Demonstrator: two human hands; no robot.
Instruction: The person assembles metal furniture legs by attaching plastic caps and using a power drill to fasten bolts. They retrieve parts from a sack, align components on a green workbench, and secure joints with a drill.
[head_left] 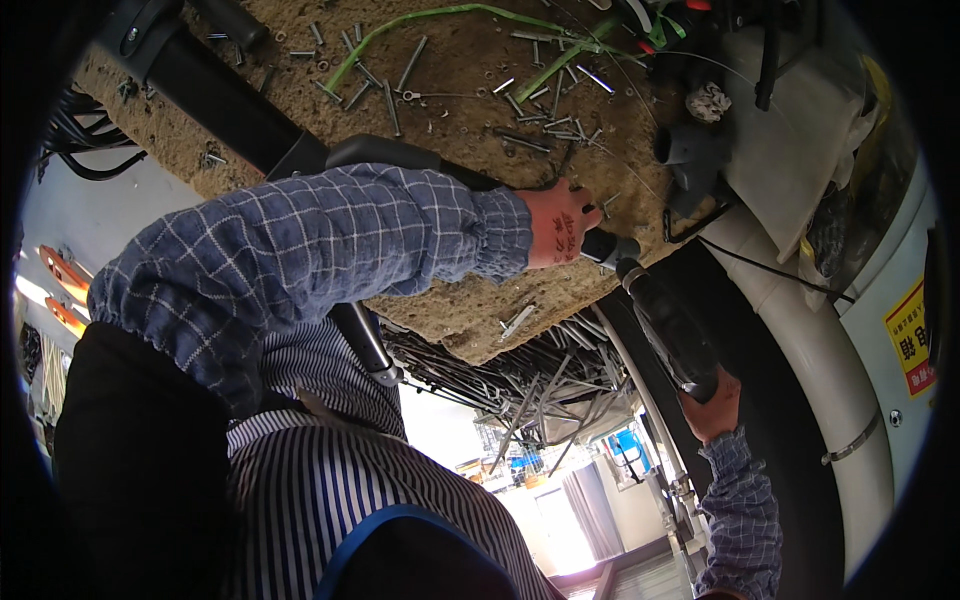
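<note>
- Head view: a black power tool (672, 325) is held just beyond the lower right edge of the table (470, 322), its long axis slanting, head toward the upper left.
- Right hand (712, 405), in a reddish glove: grip closed around the tool's lower end.
- Left hand (556, 226), gloved alike: grip curled over a dark cylindrical end piece (603, 248) beside the tool's head; whether they touch, I cannot tell.
- Black frame (220, 100): smooth, long, slanting down rightward across the table, partly under the checked cloth sleeve (330, 225).
- Around it, on rough brown matting: shiny metal bolts (391, 108), a flat green strap (470, 8).
- Farther out: tangled thin rods (530, 385) below the edge; any container is hidden.
</note>
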